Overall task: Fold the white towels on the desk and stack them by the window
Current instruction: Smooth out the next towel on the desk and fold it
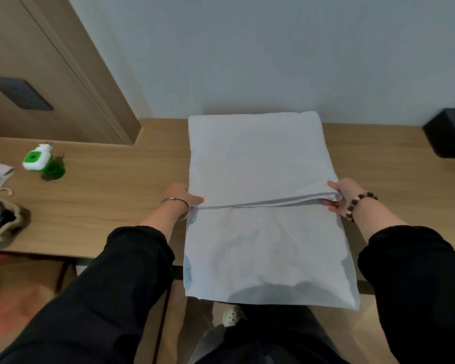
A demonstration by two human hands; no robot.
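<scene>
Towel [258, 153] lies lengthwise away from the body on the worktop [111, 185], left hand [180, 195] and right hand [343, 197] level, fingers [332, 206] clamped on its fold's opposite ends.

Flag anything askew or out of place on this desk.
Only the white towel: its near end hangs over the desk edge while the left hand and right hand pinch its fold. Nothing looks spilled or damaged.
</scene>
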